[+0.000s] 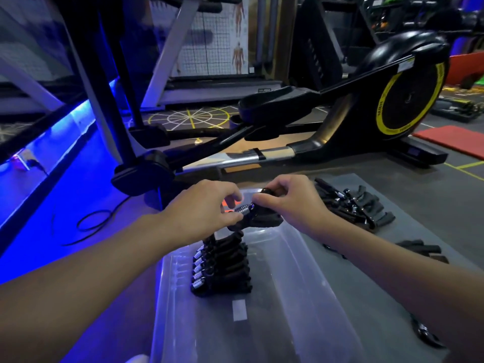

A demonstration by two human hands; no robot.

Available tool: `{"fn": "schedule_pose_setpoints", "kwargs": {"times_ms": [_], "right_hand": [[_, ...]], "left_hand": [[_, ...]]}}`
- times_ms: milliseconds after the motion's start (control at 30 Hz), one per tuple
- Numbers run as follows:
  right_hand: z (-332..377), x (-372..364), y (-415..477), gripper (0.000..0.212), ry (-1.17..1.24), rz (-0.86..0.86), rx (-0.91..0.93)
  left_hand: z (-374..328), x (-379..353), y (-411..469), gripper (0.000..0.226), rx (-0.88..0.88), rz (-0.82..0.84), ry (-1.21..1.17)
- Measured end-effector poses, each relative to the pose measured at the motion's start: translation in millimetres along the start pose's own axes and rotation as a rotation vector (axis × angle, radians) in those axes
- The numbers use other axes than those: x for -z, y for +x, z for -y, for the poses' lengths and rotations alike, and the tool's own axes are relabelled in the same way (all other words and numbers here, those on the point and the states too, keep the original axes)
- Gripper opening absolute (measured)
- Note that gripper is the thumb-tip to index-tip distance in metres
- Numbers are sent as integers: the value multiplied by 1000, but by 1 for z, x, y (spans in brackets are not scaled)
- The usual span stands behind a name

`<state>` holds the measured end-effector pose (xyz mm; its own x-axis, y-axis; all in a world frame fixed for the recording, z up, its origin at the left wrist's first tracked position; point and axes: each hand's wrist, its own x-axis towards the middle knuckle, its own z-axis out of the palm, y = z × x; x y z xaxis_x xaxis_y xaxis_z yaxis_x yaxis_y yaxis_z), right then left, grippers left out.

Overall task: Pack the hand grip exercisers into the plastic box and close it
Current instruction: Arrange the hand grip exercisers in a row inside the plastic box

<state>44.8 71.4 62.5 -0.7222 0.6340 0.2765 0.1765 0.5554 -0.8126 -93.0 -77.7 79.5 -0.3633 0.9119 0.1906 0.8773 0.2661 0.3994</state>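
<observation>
A clear plastic box (pixel 296 258) lies open on the floor in front of me. Inside it, near the left wall, several black hand grip exercisers (pixel 222 265) with silver springs stand packed in a row. Above the far end of the box both hands hold one black exerciser (pixel 259 216). My left hand (pixel 201 205) pinches its spring end, and my right hand (pixel 290 203) grips its handles. A loose pile of exercisers (pixel 353 205) lies on the grey mat to the right of the box.
More exercisers (pixel 421 250) lie on the grey mat (pixel 408 195) at right, and one (pixel 424 334) sits by my right forearm. A black elliptical trainer (pixel 340 121) stands just beyond the box. A black cable (pixel 91 221) loops on the blue-lit floor at left.
</observation>
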Motion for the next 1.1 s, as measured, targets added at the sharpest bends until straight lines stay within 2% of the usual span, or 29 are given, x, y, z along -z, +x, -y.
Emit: {"fn": "schedule_pose_setpoints", "kwargs": {"times_ms": [300,433,600,733,967,1100], "right_hand": [[8,-15,5,25,90,55,-15],[0,-12,7,28,139,151,-31],[-16,-4,1,33,24,308,-109],[-22,1,-2,35,62,269,-115],[-15,8,-3,20,258,100,-126],[-10,11,-5,15,237,119,-98]], "left_hand": [[14,12,-3,10,20,22,1],[21,19,-6,11,42,14,-41],[34,23,-11,10,103,-27,-124],[36,26,-11,10,142,-50,-231],[34,22,-15,5,156,-48,-284],[35,15,-21,46,79,28,-118]]}}
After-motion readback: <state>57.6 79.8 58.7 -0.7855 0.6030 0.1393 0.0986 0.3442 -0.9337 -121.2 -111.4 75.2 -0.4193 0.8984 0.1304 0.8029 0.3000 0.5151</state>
